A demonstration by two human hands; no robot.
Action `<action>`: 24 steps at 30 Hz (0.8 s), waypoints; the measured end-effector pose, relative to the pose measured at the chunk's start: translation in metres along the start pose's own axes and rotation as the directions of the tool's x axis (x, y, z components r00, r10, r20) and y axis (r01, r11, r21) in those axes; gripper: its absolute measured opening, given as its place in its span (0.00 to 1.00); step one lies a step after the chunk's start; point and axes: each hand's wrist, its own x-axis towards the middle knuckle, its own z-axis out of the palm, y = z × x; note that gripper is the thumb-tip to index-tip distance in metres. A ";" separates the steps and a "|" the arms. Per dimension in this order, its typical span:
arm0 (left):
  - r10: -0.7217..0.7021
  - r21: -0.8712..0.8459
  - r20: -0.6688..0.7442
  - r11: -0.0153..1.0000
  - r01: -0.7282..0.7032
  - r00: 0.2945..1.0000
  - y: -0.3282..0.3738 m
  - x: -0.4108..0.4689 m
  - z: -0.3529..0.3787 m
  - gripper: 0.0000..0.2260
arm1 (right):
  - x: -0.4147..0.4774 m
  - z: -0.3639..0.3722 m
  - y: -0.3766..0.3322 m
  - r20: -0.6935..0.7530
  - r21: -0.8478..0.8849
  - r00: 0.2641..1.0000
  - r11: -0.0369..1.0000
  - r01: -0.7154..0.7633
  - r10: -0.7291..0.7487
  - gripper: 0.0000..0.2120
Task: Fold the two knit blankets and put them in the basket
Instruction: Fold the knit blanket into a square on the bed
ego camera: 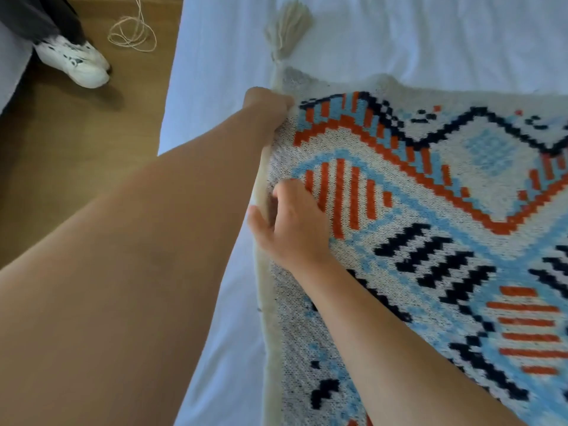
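A knit blanket (430,210) with orange, light blue and navy patterns on cream lies on a white bed sheet (399,35). A cream tassel (287,29) sticks out from its far left corner. My left hand (267,103) grips the blanket's left edge near that corner, fingers curled under the fabric. My right hand (289,222) pinches the same cream edge lower down, thumb outside the border. No basket or second blanket is in view.
The bed's left edge borders a wooden floor (76,155). Another person's white sneaker (75,61) and dark trouser leg stand at top left. A coil of thin cord (132,33) lies on the floor beside the bed.
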 end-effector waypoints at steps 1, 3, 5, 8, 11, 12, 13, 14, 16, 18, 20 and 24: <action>0.026 0.032 -0.029 0.999 -0.025 0.999 -0.005 0.005 0.002 0.13 | 0.009 0.000 0.002 -0.028 -0.038 0.999 0.999 -0.025 0.024 0.19; 0.062 0.067 -0.124 0.996 -0.054 0.990 -0.010 0.015 0.003 0.10 | 0.026 0.003 0.008 -0.090 -0.174 0.989 0.976 -0.131 0.117 0.24; 0.143 0.111 -0.219 0.986 -0.121 0.965 -0.007 0.022 -0.002 0.10 | 0.037 0.003 0.009 -0.045 -0.317 0.981 0.929 -0.191 0.187 0.30; 0.236 0.124 -0.383 0.971 -0.203 0.893 -0.003 0.039 -0.017 0.17 | 0.036 0.005 0.007 0.208 -0.333 0.967 0.940 -0.069 0.144 0.35; 0.195 0.121 -0.405 0.980 -0.159 0.893 -0.027 0.051 -0.020 0.18 | 0.028 0.008 0.010 0.332 -0.314 0.939 0.949 0.022 0.088 0.35; 0.196 0.147 -0.377 0.978 -0.150 0.905 -0.032 0.050 -0.018 0.19 | 0.026 0.010 0.013 0.338 -0.314 0.937 0.949 0.024 0.088 0.35; 0.186 0.147 -0.349 0.979 -0.143 0.918 -0.034 0.048 -0.017 0.19 | 0.026 0.011 0.015 0.326 -0.316 0.941 0.949 0.021 0.087 0.34; 0.160 0.121 -0.323 0.985 -0.127 0.933 -0.032 0.042 -0.016 0.20 | 0.026 0.011 0.016 0.311 -0.317 0.946 0.948 0.012 0.092 0.34; 0.102 0.060 -0.259 0.994 -0.089 0.961 -0.026 0.028 -0.021 0.19 | 0.026 0.012 0.016 0.331 -0.323 0.937 0.946 0.002 0.111 0.34; -0.002 -0.105 -0.167 0.994 -0.016 0.986 -0.032 0.005 -0.032 0.17 | 0.030 0.012 0.016 0.402 -0.338 0.906 0.941 0.010 0.134 0.34; -0.097 -0.352 -0.060 0.933 0.070 0.993 -0.053 -0.033 -0.042 0.13 | 0.035 0.004 0.015 0.467 -0.324 0.872 0.946 0.012 0.149 0.35; -0.211 -0.319 0.002 0.926 0.201 0.977 -0.107 -0.134 -0.052 0.09 | -0.018 -0.021 0.001 0.495 -0.256 0.864 0.966 0.045 0.091 0.31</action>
